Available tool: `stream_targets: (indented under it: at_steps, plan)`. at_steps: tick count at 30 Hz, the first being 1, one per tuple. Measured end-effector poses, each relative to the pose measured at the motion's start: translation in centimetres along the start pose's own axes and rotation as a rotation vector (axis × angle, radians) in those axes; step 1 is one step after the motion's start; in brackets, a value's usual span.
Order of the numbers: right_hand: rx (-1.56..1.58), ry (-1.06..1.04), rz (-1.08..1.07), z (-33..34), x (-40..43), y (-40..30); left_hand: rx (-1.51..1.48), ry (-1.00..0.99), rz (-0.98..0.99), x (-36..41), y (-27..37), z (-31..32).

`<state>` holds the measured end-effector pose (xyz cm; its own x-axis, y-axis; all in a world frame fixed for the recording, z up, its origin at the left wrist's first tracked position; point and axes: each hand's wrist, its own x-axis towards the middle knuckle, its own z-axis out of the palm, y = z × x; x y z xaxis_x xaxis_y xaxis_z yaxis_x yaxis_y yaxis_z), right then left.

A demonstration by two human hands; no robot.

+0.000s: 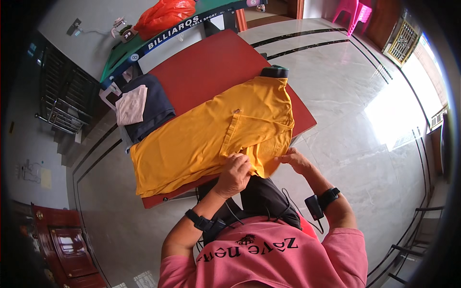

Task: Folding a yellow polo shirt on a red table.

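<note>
A yellow polo shirt (201, 126) with a dark collar lies folded lengthwise, its collar end to the right. One sleeve is turned over the body, and its free part bunches and hangs over the near edge of a red tabletop (205, 68). My left hand (236, 174) pinches the bunched cloth near the sleeve's hem. At the outer edge of the same fold, my right hand (295, 161) grips the fabric between thumb and fingers. The shirt's underside is hidden.
Folded dark cloth (155, 100) lies at the table's left, with a small pale pink cloth (131, 105) on top. Behind stands a toy billiards table (144, 50) bearing a red plastic bag (164, 16). A pink plastic chair (354, 14) is at the far right.
</note>
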<state>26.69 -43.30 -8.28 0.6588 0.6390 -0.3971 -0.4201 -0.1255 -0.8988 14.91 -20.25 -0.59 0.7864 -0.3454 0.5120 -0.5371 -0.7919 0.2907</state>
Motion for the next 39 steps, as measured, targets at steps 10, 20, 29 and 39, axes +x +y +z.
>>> stream_targets:
  at_steps: [10, 20, 29, 39]
  plan:
    - [0.336, -0.201, -0.04, -2.3, -1.7, -3.8, -0.39, 0.185, -0.364, -0.8, -0.9, -1.5]
    - [0.606, -0.099, -0.157, 8.0, 4.1, -12.2, -1.257, 0.213, -1.4, -2.2, -1.6, -3.2]
    - [-0.06, 0.274, -0.281, 5.1, 5.8, -8.5, -1.185, 0.084, -1.32, -2.5, -1.7, -3.4]
    - [-0.994, 0.593, -0.53, 4.1, 4.9, -8.9, -1.157, -0.064, -1.36, -2.8, -1.8, -4.0]
